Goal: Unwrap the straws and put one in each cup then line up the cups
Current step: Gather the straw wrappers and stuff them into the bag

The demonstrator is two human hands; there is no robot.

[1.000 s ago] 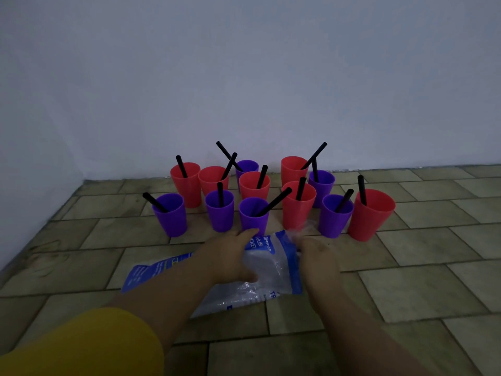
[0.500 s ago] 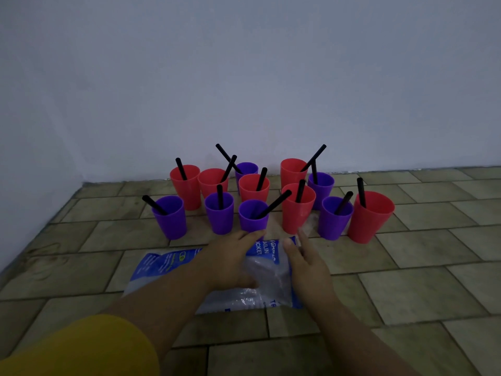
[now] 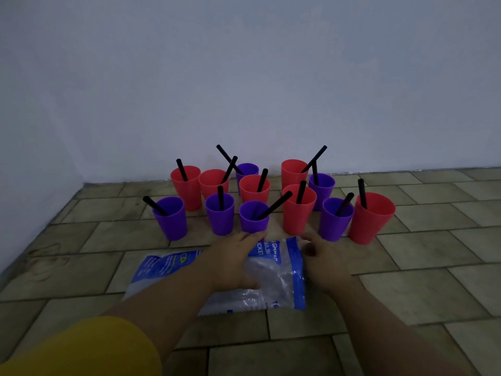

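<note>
Several red and purple cups stand clustered on the tiled floor by the wall, each with a black straw in it. The nearest are a purple cup (image 3: pixel 253 216) and a tall red cup (image 3: pixel 298 210). In front of them lies a clear and blue plastic bag (image 3: pixel 276 275). My left hand (image 3: pixel 233 261) lies flat on the bag with fingers spread, its fingertips just short of the purple cup. My right hand (image 3: pixel 322 260) rests at the bag's right edge, fingers loosely curled, below another purple cup (image 3: pixel 334 218).
A large red cup (image 3: pixel 370 217) stands at the right end of the cluster and a purple cup (image 3: pixel 170 217) at the left end. The white wall (image 3: pixel 244 77) rises right behind the cups and wraps round on the left.
Both hands have slid forward over the bag toward the cups. The right hand has shifted from gripping the bag's right end to resting beside it. The cups have not moved.
</note>
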